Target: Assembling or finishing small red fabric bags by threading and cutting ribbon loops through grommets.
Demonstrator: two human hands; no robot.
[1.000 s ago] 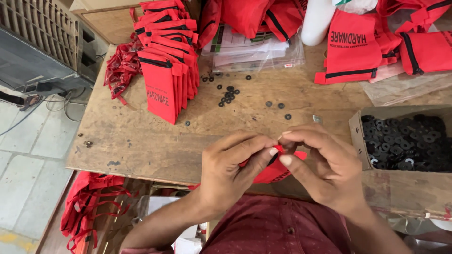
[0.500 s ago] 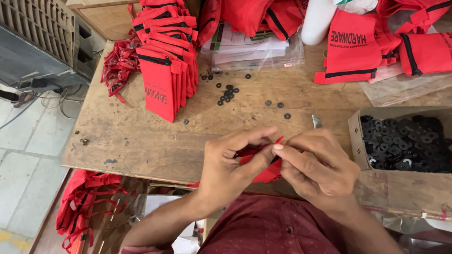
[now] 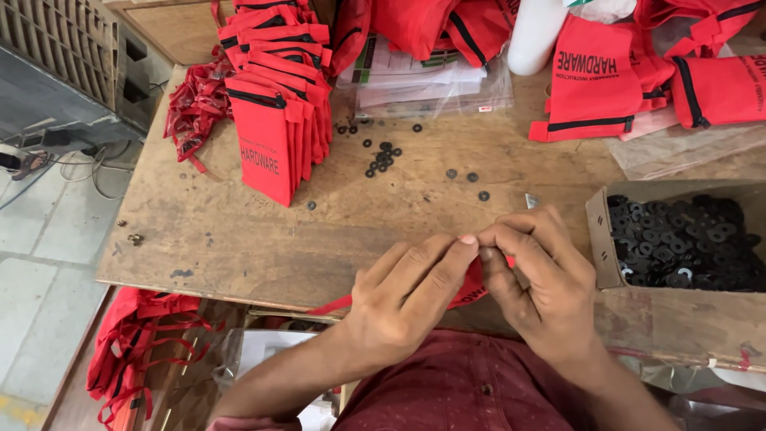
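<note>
Both of my hands meet at the near edge of a worn wooden table (image 3: 239,239). My left hand (image 3: 407,299) and my right hand (image 3: 542,279) pinch a small red fabric pouch (image 3: 472,286) between their fingertips; most of the pouch is hidden under the fingers. A red drawstring (image 3: 331,306) trails from it to the left. Just right of my right hand, a cardboard box (image 3: 600,239) holds many black washers (image 3: 686,243).
A stack of red zip pouches (image 3: 275,120) leans at the back left, with red strings (image 3: 195,104) beside it. Loose black washers (image 3: 383,156) lie mid-table. More red pouches (image 3: 606,80), clear plastic bags (image 3: 431,76) and a white cylinder (image 3: 535,32) line the back. Red bags (image 3: 140,343) hang below the table.
My hands have stayed together on the red pouch and shifted slightly toward the near edge; the fingers now cover more of it.
</note>
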